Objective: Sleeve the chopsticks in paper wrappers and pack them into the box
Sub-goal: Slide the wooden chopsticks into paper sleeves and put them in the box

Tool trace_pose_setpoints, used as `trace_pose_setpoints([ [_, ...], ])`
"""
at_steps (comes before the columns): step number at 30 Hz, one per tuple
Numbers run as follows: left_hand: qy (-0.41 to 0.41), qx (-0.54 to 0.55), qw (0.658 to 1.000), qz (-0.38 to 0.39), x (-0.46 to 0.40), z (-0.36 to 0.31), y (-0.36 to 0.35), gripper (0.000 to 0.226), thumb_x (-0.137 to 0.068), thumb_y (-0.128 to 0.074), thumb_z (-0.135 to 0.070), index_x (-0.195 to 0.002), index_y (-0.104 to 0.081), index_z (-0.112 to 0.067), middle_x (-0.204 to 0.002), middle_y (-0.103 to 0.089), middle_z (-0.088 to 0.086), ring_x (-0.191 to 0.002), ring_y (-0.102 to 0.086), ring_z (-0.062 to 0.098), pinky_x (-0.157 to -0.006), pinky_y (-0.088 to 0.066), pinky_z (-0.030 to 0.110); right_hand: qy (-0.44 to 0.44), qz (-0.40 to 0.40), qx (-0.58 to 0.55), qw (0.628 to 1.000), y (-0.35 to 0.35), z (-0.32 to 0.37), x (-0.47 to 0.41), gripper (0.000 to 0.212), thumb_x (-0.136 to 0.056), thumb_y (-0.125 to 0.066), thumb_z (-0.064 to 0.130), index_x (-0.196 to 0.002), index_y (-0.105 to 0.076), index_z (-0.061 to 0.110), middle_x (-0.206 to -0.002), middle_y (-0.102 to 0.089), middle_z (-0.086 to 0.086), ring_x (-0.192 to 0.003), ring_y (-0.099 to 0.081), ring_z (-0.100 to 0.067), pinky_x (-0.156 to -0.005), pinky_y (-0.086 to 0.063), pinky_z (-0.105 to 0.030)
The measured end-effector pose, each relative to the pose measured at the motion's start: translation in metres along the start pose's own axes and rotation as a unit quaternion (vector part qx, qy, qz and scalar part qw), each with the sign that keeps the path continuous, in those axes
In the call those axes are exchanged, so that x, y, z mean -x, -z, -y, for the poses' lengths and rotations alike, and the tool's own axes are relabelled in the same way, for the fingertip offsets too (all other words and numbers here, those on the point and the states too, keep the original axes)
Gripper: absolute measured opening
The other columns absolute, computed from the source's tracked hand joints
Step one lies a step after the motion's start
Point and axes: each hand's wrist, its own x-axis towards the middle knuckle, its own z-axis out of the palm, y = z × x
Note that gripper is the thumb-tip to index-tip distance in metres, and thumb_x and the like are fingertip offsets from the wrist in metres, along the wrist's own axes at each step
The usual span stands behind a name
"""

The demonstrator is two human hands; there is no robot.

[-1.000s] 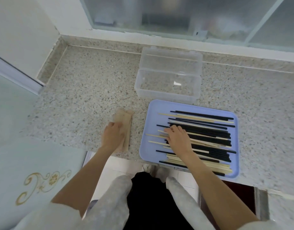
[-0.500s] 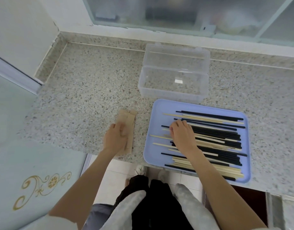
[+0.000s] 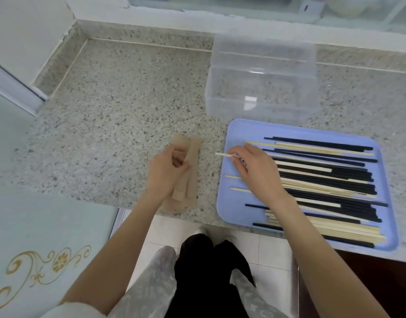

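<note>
Nowhere in view is there readable writing or a brand mark; the only decoration is a gold scroll pattern (image 3: 34, 271) on the pale surface at lower left. Two hands work at a speckled stone counter (image 3: 119, 106). The left hand (image 3: 165, 173) curls its fingers around one tan paper wrapper (image 3: 191, 157), lifting it from a small stack of wrappers (image 3: 186, 200) whose number I cannot count. The right hand (image 3: 254, 171) pinches a single pale wooden chopstick (image 3: 222, 154), its tip jutting just past the left rim of the lavender tray (image 3: 243, 129). On that tray lies a loose pile of chopsticks (image 3: 330, 184), black and pale wood mixed, all running roughly left to right; they overlap too much for an exact tally, perhaps a few dozen. One clear plastic box (image 3: 261, 97) stands just behind the tray, its hinged lid open, with a small white label inside, illegible.
</note>
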Motion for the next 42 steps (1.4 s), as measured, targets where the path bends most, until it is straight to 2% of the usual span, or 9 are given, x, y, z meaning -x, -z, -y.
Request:
trace_pose_setpoints([
  [2, 0.002, 0.071, 0.997, 0.015, -0.001, 0.004, 0.004, 0.017, -0.083, -0.071, -0.022, -0.100, -0.066, -0.022, -0.080, -0.061, -0.014, -0.073, -0.057, -0.001, -0.068, -0.044, 0.010, 0.003, -0.008, -0.015, 1.000, -0.007, 0.002, 0.004, 0.018, -0.096, -0.048, 0.021, -0.105, -0.063, 0.016, -0.083, -0.058, -0.005, -0.068, -0.056, -0.024, -0.049, -0.039, -0.031],
  [4, 0.013, 0.137, 0.989, 0.049, -0.002, 0.004, 0.009, 0.006, -0.087, -0.066, -0.023, -0.089, -0.065, -0.028, -0.083, -0.063, -0.013, -0.079, -0.060, 0.005, -0.076, -0.049, 0.021, 0.009, -0.034, -0.021, 0.999, -0.009, 0.005, 0.005, 0.024, -0.097, -0.044, 0.026, -0.106, -0.065, 0.018, -0.081, -0.058, -0.003, -0.066, -0.056, -0.022, -0.049, -0.035, -0.028],
  [6, 0.023, 0.195, 0.977, 0.078, 0.000, 0.000, 0.015, 0.011, -0.090, -0.062, -0.023, -0.083, -0.063, -0.031, -0.085, -0.063, -0.008, -0.081, -0.059, 0.011, -0.076, -0.050, 0.027, 0.017, -0.067, -0.030, 0.997, -0.008, 0.011, 0.006, 0.030, -0.097, -0.039, 0.030, -0.106, -0.065, 0.018, -0.078, -0.056, -0.003, -0.063, -0.053, -0.020, -0.051, -0.032, -0.028],
  [10, -0.002, 0.283, 0.953, 0.103, 0.013, -0.011, 0.023, 0.017, -0.095, -0.053, -0.015, -0.081, -0.058, -0.023, -0.078, -0.061, -0.007, -0.072, -0.058, 0.006, -0.067, -0.047, 0.018, 0.013, -0.115, -0.065, 0.991, -0.001, 0.024, 0.013, 0.026, -0.098, -0.042, 0.027, -0.108, -0.064, 0.016, -0.080, -0.059, -0.004, -0.070, -0.054, -0.021, -0.059, -0.043, -0.035],
  [18, -0.026, 0.390, 0.918, -0.064, 0.056, -0.009, 0.006, 0.004, -0.098, -0.044, -0.017, -0.100, -0.047, -0.015, -0.093, -0.066, 0.004, -0.075, -0.067, 0.016, -0.063, -0.056, 0.026, 0.041, -0.156, -0.042, 0.986, -0.006, 0.057, 0.070, 0.015, -0.093, -0.049, 0.020, -0.102, -0.061, 0.016, -0.085, -0.064, 0.000, -0.076, -0.058, -0.020, -0.067, -0.048, -0.040],
  [23, -0.040, 0.496, 0.866, -0.052, 0.098, -0.012, -0.003, 0.006, -0.103, -0.030, -0.013, -0.108, -0.031, -0.013, -0.095, -0.065, 0.000, -0.078, -0.070, 0.018, -0.057, -0.056, 0.024, 0.060, -0.193, 0.043, 0.978, -0.016, 0.067, 0.104, 0.013, -0.089, -0.055, 0.015, -0.096, -0.065, 0.016, -0.074, -0.062, -0.003, -0.069, -0.057, -0.026, -0.062, -0.047, -0.040],
  [31, -0.011, 0.565, 0.824, -0.046, 0.121, -0.005, -0.014, 0.020, -0.102, -0.039, -0.015, -0.120, -0.032, -0.013, -0.117, -0.059, 0.015, -0.079, -0.070, 0.016, -0.069, -0.058, 0.024, 0.087, -0.250, 0.131, 0.955, -0.018, 0.073, 0.117, 0.012, -0.083, -0.059, 0.008, -0.088, -0.068, 0.015, -0.064, -0.057, -0.003, -0.058, -0.050, -0.027, -0.055, -0.040, -0.033],
  [37, -0.020, 0.580, 0.814, -0.028, 0.125, -0.003, -0.022, 0.035, -0.096, -0.050, -0.006, -0.128, -0.037, -0.008, -0.107, -0.067, 0.008, -0.089, -0.070, 0.014, -0.074, -0.055, 0.019, 0.055, -0.248, 0.092, 0.963, -0.020, 0.079, 0.120, 0.013, -0.088, -0.054, 0.015, -0.092, -0.067, 0.016, -0.065, -0.059, -0.001, -0.060, -0.053, -0.025, -0.056, -0.040, -0.032],
  [42, -0.007, 0.559, 0.829, 0.023, 0.126, -0.002, -0.028, 0.015, -0.097, -0.052, -0.012, -0.107, -0.056, -0.003, -0.105, -0.069, 0.008, -0.091, -0.069, 0.009, -0.086, -0.054, 0.022, -0.007, -0.220, 0.024, 0.975, -0.022, 0.075, 0.126, 0.010, -0.089, -0.057, 0.021, -0.095, -0.065, 0.019, -0.072, -0.065, -0.001, -0.067, -0.059, -0.023, -0.058, -0.049, -0.038],
])
